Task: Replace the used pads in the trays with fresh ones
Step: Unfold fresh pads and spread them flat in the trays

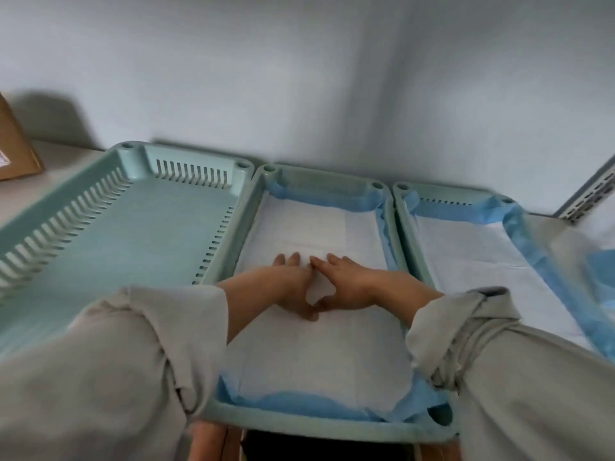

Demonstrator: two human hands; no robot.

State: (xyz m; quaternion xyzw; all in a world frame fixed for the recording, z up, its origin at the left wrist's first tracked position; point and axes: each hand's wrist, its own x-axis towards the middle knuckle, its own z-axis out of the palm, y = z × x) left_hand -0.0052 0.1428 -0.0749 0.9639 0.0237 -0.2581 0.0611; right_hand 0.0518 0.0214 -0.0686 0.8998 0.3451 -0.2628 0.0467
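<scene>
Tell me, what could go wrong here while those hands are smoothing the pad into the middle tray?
1. The left hand and right hand press only the centre of the pad; its blue edge is bunched at the near end, so it may lie uneven.
2. The right tray has its pad's blue border draped over the rim; a sleeve might snag it.
3. The left tray holds no pad and could be overlooked.

The person wears a loose, pale grey-beige top with long sleeves. The left sleeve (pixel 109 354), at the lower left of the frame, is pushed up the forearm in soft folds. The right sleeve (pixel 492 344), at the lower right, is bunched into tighter creases near its cuff.
</scene>
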